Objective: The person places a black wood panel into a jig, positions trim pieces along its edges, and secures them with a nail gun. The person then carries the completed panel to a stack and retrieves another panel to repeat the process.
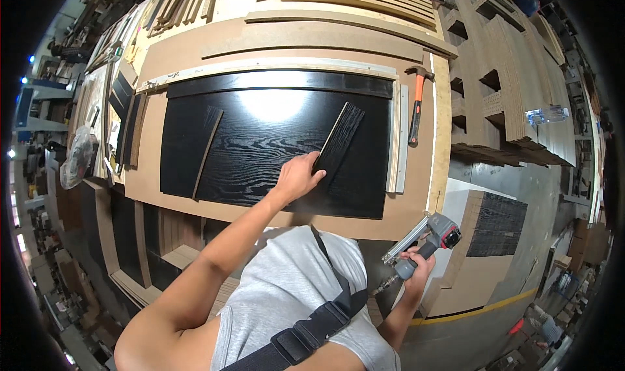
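My left hand point(301, 177) is closed on the lower end of a short black wood-grain strip point(343, 136), which slants over a large black wood-grain panel point(254, 166). Another short strip point(208, 153) stands slanted on the panel's left part, its pale edge up. Along the panel's far edge lies a long black strip point(280, 81). Off the table's near right corner, my right hand point(418, 267) grips the handle of a grey pneumatic nail gun point(443, 231), with a hose fitting at its lower end. The fingertips of my left hand are partly hidden.
Pale wooden fences point(395, 136) border the panel's far and right sides. An orange-handled hammer point(416, 104) lies to their right. Long boards point(312, 37) fill the back of the table. Stacked brown cardboard point(482, 78) with a plastic bottle point(547, 115) stands right; shelving parts point(140, 241) stand lower left.
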Demonstrator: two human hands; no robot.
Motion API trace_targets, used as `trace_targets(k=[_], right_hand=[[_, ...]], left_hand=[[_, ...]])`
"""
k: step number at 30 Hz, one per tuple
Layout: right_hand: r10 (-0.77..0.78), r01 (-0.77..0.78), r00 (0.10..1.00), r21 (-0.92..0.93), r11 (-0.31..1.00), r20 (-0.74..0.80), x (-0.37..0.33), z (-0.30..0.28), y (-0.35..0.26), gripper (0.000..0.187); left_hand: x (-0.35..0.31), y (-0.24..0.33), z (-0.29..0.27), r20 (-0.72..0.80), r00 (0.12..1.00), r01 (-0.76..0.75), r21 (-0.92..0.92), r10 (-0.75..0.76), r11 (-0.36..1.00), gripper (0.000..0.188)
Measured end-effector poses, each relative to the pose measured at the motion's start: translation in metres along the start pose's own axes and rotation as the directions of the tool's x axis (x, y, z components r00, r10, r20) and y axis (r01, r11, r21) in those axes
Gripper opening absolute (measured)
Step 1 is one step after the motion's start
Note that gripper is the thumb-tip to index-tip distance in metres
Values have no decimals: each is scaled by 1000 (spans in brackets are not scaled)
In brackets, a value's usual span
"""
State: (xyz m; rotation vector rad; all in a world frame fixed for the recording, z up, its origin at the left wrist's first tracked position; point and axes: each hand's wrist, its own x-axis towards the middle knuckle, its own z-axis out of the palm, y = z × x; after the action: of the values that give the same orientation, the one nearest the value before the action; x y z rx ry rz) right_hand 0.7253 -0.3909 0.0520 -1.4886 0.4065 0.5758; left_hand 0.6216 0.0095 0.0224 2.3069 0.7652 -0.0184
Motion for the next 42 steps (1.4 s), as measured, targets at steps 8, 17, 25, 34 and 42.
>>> trace_targets(k=[8,17,25,34,42], right_hand=[[-36,32,998,-70,997,-56,2,-19,-7,41],[-53,46,997,-138,989,-51,2,-12,-12,42],[-66,53,992,-119,992,-109,1,-4,-12,51],[-41,32,997,-122,992,-68,2,3,-16,63],[-39,26,995,-136,990,-89,0,3,-15,66]], left_hand=[[23,4,-23,187,982,-44,205,5,978,50],[35,5,-31,218,976,-98,307,31,947,36],[34,15,-16,95,993,-93,283,68,955,55],[32,6,-18,346,880,-464,486,325,741,63],[39,-11,0,372,792,-597,302,485,743,70]])
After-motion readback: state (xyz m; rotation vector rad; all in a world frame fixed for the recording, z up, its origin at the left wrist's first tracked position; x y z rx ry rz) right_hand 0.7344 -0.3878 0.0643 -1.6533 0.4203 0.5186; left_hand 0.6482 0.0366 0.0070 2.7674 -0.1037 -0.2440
